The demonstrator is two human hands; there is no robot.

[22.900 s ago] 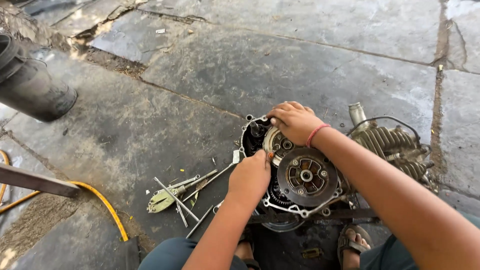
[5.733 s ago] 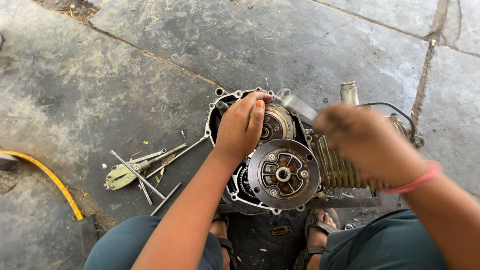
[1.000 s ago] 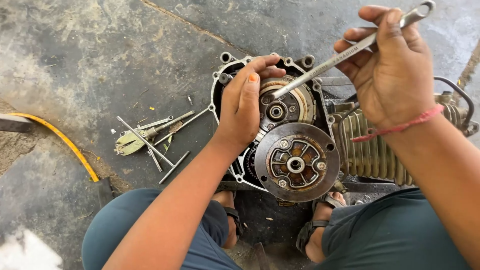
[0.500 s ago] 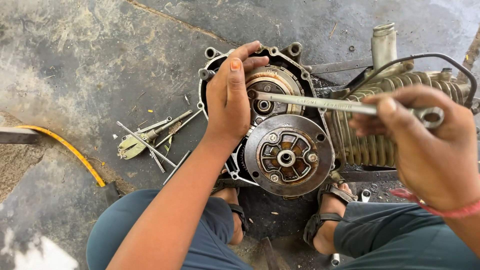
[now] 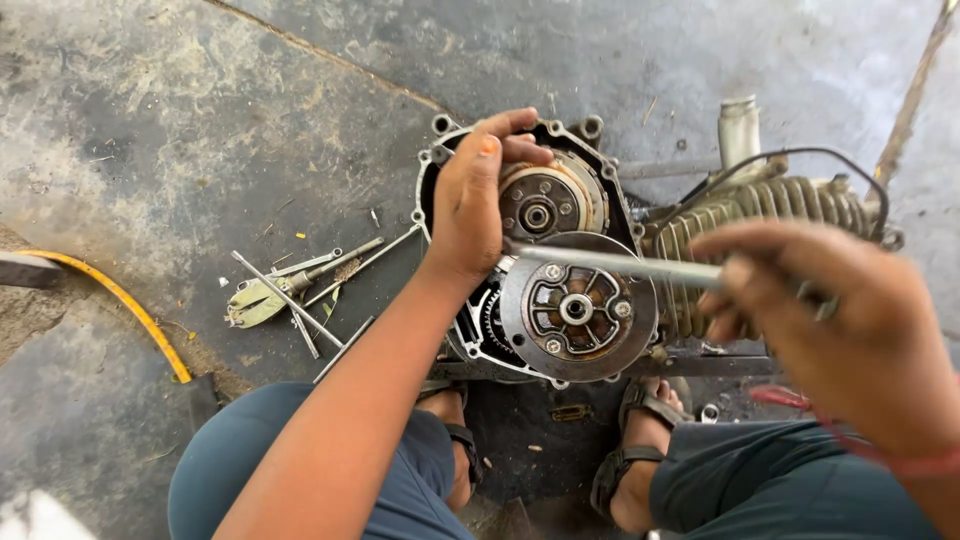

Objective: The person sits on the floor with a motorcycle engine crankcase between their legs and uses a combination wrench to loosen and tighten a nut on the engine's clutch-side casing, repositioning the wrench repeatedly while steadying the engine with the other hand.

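Note:
A small engine (image 5: pixel 560 300) with its side cover off lies on the concrete floor between my feet. A round clutch plate (image 5: pixel 578 308) sits below a smaller brass-coloured hub (image 5: pixel 548 202). My left hand (image 5: pixel 475 195) rests over the left side of the casing, fingers curled around the top edge of the hub. Blurred and close to the camera at the right, my right hand (image 5: pixel 850 335) grips a long metal wrench (image 5: pixel 620 264). The wrench lies level across the clutch plate, its tip near my left palm.
Several thin metal tools and pliers (image 5: pixel 290 290) lie on the floor left of the engine. A yellow hose (image 5: pixel 130 310) curves at the far left. The finned cylinder (image 5: pixel 750 225) and a black cable (image 5: pixel 790 160) stick out at the right. My sandalled feet (image 5: pixel 640 440) sit under the engine.
My right hand has swung the wrench down from high at the upper right to level and lower across the clutch plate. My left hand has stayed on the hub.

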